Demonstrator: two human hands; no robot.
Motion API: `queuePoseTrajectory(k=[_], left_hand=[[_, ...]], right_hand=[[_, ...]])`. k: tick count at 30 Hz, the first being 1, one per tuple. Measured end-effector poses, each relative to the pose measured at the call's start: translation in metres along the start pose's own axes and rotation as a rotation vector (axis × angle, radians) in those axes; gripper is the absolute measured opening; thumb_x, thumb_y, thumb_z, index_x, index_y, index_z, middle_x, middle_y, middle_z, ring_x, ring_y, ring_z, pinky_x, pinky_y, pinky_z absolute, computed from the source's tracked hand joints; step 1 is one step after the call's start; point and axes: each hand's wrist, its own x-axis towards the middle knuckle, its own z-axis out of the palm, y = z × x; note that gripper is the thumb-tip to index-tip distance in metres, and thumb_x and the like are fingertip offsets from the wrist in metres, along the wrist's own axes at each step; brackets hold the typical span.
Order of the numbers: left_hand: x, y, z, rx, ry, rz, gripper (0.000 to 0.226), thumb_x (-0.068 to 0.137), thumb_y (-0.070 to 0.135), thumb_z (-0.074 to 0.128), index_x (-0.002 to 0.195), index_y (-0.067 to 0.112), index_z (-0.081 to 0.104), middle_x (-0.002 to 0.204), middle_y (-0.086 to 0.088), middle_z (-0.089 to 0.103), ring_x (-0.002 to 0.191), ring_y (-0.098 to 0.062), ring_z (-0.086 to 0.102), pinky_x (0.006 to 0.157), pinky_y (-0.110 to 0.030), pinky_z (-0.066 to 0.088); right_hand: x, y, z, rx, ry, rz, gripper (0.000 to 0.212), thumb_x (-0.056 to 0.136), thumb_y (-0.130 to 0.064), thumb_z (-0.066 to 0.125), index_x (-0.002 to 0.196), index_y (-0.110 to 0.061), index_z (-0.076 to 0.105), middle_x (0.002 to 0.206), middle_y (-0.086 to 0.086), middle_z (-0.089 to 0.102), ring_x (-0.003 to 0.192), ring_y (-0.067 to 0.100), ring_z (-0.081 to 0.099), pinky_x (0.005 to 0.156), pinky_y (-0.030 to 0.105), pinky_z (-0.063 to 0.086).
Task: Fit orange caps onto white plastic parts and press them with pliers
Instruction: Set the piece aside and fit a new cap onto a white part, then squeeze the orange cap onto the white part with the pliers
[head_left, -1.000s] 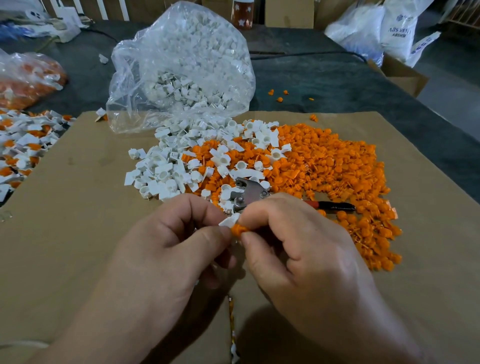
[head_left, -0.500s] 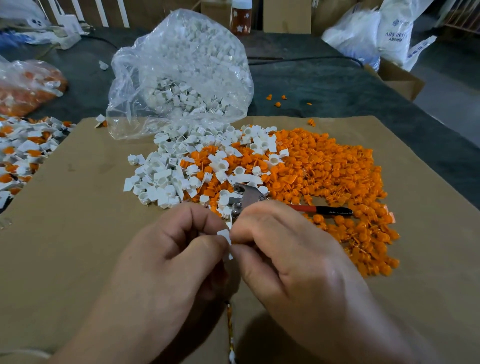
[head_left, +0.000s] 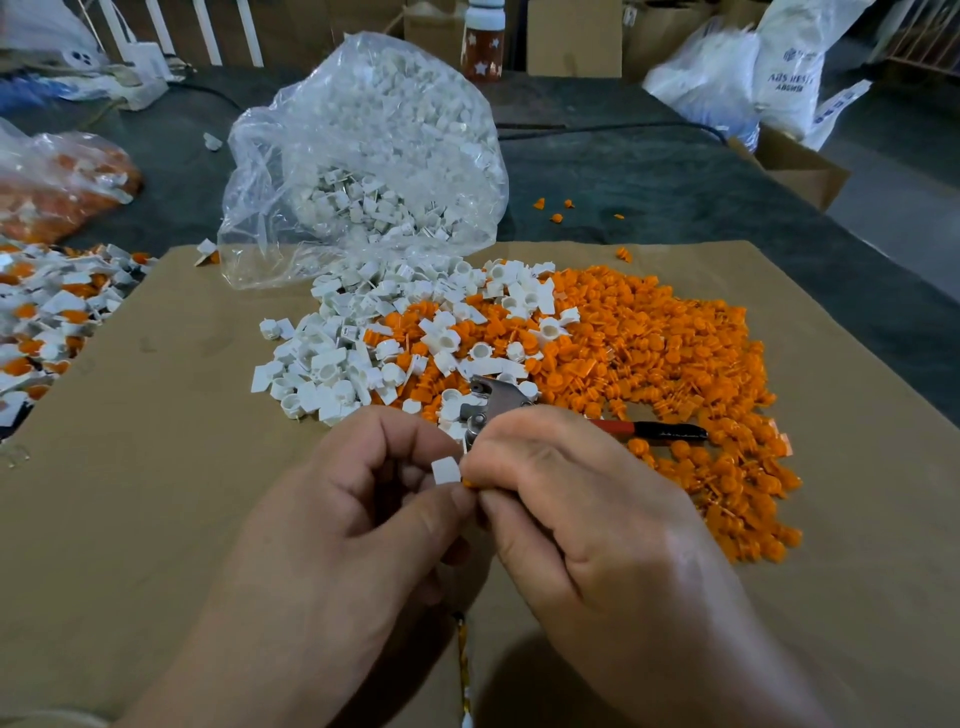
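Note:
My left hand (head_left: 358, 525) pinches a small white plastic part (head_left: 447, 470) between thumb and fingers. My right hand (head_left: 582, 525) meets it fingertip to fingertip and pinches an orange cap (head_left: 470, 484), only a sliver of which shows against the white part. Pliers (head_left: 498, 402) with a red and black handle lie on the cardboard just behind my right hand, their metal jaws towards the left. A heap of loose white parts (head_left: 332, 364) lies behind my hands, and a wide heap of orange caps (head_left: 665, 353) spreads to the right.
A clear plastic bag (head_left: 363, 156) full of white parts stands at the cardboard's far edge. A pile of white parts with orange caps (head_left: 47, 312) lies at the left, with a bag of orange pieces (head_left: 57, 182) behind it. Bare brown cardboard (head_left: 156, 467) lies left of my hands.
My hands have stayed together at the same spot. The fingers have shifted slightly: the white part now shows more above my left thumb, and an orange sliver shows again.

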Motion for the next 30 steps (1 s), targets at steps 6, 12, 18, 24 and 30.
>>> queuePoseTrajectory(k=[6,12,18,24,30], left_hand=[[-0.001,0.001,-0.003,0.031,0.009,0.005,0.029,0.058,0.044,0.072,0.083,0.028,0.071,0.059,-0.006,0.061,0.047,-0.020,0.059,0.044,-0.026,0.048],[0.008,0.003,-0.010,-0.061,0.110,-0.035,0.029,0.053,0.039,0.074,0.078,0.025,0.072,0.053,-0.004,0.059,0.042,-0.017,0.056,0.039,-0.024,0.045],[0.011,0.001,-0.016,-0.178,0.096,-0.077,0.030,0.051,0.032,0.078,0.078,0.019,0.074,0.056,-0.008,0.056,0.048,-0.016,0.058,0.040,-0.024,0.044],[0.012,0.001,-0.017,-0.186,0.079,-0.050,0.027,0.054,0.032,0.078,0.079,0.022,0.073,0.059,-0.006,0.058,0.050,-0.015,0.060,0.041,-0.022,0.045],[0.010,0.000,-0.017,-0.098,0.100,0.023,0.026,0.058,0.038,0.075,0.082,0.027,0.072,0.062,-0.008,0.061,0.051,-0.015,0.061,0.044,-0.021,0.047]], right_hand=[[-0.001,-0.001,-0.002,-0.026,-0.011,-0.001,0.023,0.091,-0.010,0.064,0.113,-0.018,0.065,0.117,-0.006,0.057,0.104,0.008,0.058,0.079,0.025,0.050],[0.010,0.015,-0.023,-0.465,-0.221,0.257,0.053,0.089,-0.047,0.052,0.137,-0.032,0.036,0.133,-0.007,0.041,0.125,0.014,0.035,0.101,0.034,0.037],[0.011,0.026,-0.035,-0.738,-0.584,0.400,0.065,0.087,-0.069,0.029,0.141,-0.039,0.008,0.139,-0.013,0.032,0.130,0.017,0.026,0.106,0.039,0.027],[0.011,0.034,-0.036,-0.745,-0.577,0.382,0.062,0.084,-0.064,0.025,0.141,-0.039,0.018,0.134,-0.017,0.045,0.120,0.016,0.036,0.098,0.040,0.032],[0.016,0.034,-0.030,-0.746,-0.409,0.378,0.051,0.081,-0.053,0.018,0.119,-0.034,0.046,0.092,-0.012,0.054,0.086,0.016,0.042,0.078,0.035,0.031]])
